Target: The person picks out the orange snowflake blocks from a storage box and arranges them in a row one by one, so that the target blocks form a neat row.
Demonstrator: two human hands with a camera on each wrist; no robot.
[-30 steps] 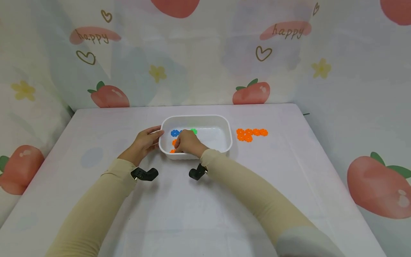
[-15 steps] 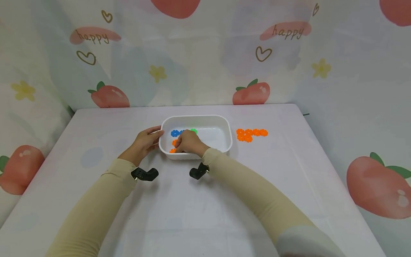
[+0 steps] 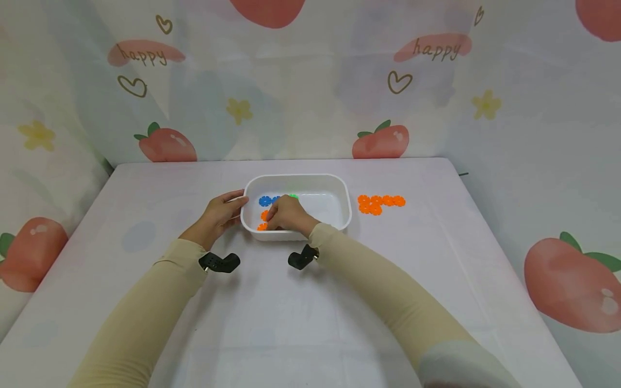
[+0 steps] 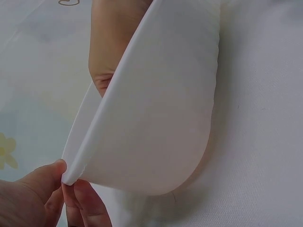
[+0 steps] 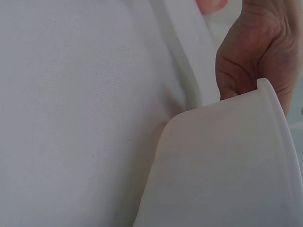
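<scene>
A white plastic tub [image 3: 330, 215] stands on the table with small flower-shaped plastic pieces inside. My left hand [image 3: 216, 216] holds the tub's left end; in the left wrist view its thumb [image 4: 49, 177] and fingers pinch the rim. My right hand [image 3: 291, 215] reaches over the front rim into the tub, fingers pointing down at its left part. Its fingertips are hidden, so whether they hold a piece is unclear. Beside them lie blue pieces [image 3: 264, 201], orange pieces [image 3: 264, 215] and a partly covered green piece [image 3: 293, 196].
Right of the tub, several orange flower pieces [image 3: 377, 204] lie close together on the white-covered table [image 3: 291, 323]. A printed cloth [image 3: 310, 86] with peaches and hearts hangs behind and at the sides.
My right hand has shifted very slightly right inside the tub. The left hand keeps its hold, and the pieces outside the tub lie as before.
</scene>
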